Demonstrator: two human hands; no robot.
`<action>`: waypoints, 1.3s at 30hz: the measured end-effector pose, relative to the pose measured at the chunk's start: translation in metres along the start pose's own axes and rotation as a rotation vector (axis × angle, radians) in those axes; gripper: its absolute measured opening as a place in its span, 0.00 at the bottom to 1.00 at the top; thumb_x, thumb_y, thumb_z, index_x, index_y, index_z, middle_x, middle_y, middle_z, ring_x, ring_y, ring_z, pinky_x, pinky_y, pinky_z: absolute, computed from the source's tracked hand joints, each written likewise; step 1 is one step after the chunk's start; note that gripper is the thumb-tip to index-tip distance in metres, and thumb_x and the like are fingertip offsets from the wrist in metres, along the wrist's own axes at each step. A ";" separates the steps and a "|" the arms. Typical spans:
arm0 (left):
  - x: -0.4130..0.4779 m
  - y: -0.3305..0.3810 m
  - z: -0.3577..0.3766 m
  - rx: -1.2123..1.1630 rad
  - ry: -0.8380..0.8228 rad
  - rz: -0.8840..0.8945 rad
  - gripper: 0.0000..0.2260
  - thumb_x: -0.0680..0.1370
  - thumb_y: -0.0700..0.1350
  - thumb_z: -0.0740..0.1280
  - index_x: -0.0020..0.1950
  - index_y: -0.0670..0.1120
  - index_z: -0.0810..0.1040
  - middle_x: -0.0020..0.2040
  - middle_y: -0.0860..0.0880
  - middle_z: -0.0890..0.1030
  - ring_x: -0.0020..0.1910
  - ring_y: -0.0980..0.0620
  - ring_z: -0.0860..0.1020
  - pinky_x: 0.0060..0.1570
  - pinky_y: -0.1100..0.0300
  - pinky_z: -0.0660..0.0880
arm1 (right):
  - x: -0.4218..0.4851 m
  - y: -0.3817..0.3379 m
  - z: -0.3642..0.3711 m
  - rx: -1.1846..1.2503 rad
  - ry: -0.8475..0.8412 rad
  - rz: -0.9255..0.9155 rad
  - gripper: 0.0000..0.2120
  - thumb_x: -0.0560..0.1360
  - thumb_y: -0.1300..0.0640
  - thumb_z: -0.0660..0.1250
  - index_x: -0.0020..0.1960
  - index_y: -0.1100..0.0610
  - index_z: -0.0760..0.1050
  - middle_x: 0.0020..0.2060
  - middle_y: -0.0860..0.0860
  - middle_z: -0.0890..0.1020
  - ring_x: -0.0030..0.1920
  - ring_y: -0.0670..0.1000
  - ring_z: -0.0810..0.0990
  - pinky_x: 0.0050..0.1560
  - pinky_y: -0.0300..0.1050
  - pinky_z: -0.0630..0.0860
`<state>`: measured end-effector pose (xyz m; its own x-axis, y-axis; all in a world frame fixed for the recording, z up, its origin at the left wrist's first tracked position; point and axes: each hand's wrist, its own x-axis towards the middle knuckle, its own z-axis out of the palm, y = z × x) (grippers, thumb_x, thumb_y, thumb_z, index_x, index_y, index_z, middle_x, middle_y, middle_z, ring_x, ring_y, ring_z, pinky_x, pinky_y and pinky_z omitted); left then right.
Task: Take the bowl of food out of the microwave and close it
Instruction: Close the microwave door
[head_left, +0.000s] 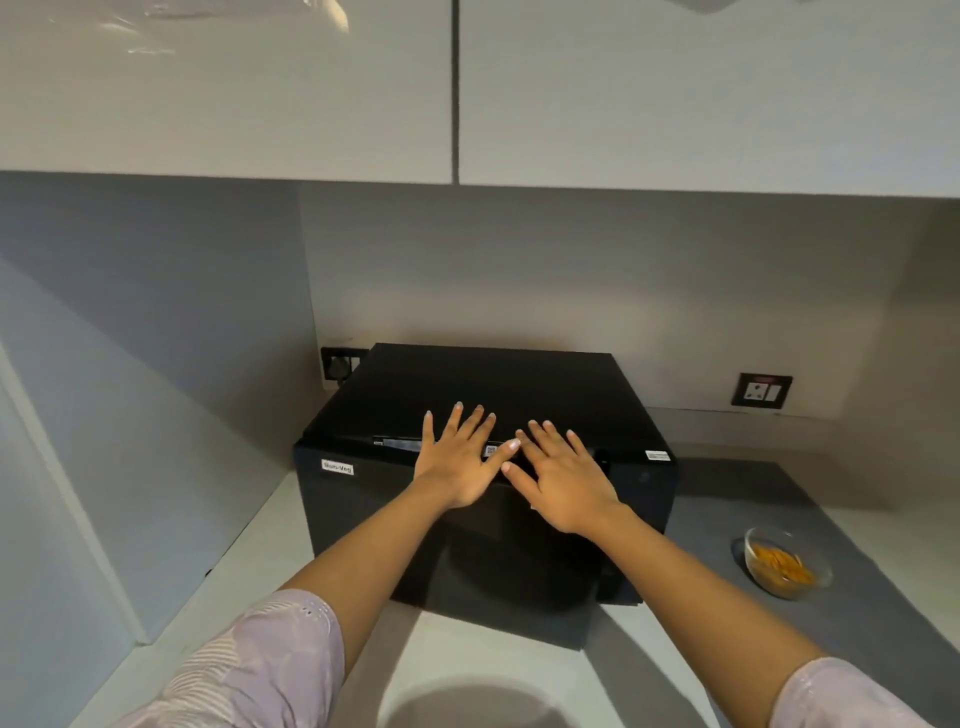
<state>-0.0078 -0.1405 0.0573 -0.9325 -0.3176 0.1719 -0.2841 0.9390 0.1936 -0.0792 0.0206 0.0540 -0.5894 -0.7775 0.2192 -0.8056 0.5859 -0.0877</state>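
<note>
A black microwave (395, 525) stands on the counter in the corner, its door shut flush against the front. My left hand (460, 460) and my right hand (561, 480) lie flat with spread fingers on the top front edge of the door, side by side, holding nothing. A clear glass bowl (785, 569) with orange food sits on the counter to the right of the microwave, apart from both hands.
White wall cabinets (452, 93) hang overhead. A wall socket (761, 391) is on the backsplash at right, another socket (337, 362) behind the microwave at left. A grey mat (883, 613) lies under the bowl. A side wall (130, 415) closes the left.
</note>
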 end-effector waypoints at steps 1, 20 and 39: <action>0.004 0.000 0.001 0.005 0.004 -0.002 0.34 0.77 0.68 0.39 0.78 0.53 0.49 0.80 0.52 0.48 0.78 0.49 0.39 0.74 0.40 0.34 | 0.003 0.002 0.001 -0.010 0.023 0.015 0.34 0.78 0.35 0.42 0.78 0.54 0.52 0.79 0.52 0.53 0.78 0.51 0.45 0.76 0.51 0.42; 0.028 -0.002 0.024 0.017 0.338 0.029 0.29 0.79 0.64 0.44 0.70 0.52 0.71 0.70 0.50 0.74 0.72 0.47 0.68 0.70 0.47 0.66 | 0.028 0.016 0.026 -0.191 0.463 0.045 0.21 0.79 0.47 0.54 0.57 0.56 0.80 0.52 0.53 0.85 0.52 0.52 0.83 0.64 0.51 0.74; 0.029 -0.001 0.023 0.025 0.329 0.040 0.21 0.82 0.54 0.48 0.70 0.51 0.72 0.70 0.48 0.75 0.72 0.46 0.68 0.72 0.49 0.64 | 0.038 0.020 0.031 -0.131 0.521 0.045 0.18 0.80 0.47 0.50 0.57 0.51 0.75 0.52 0.49 0.81 0.49 0.49 0.79 0.43 0.42 0.77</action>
<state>-0.0397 -0.1473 0.0399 -0.8223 -0.3016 0.4825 -0.2576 0.9534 0.1570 -0.1192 -0.0040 0.0306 -0.4886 -0.5545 0.6737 -0.7464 0.6655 0.0065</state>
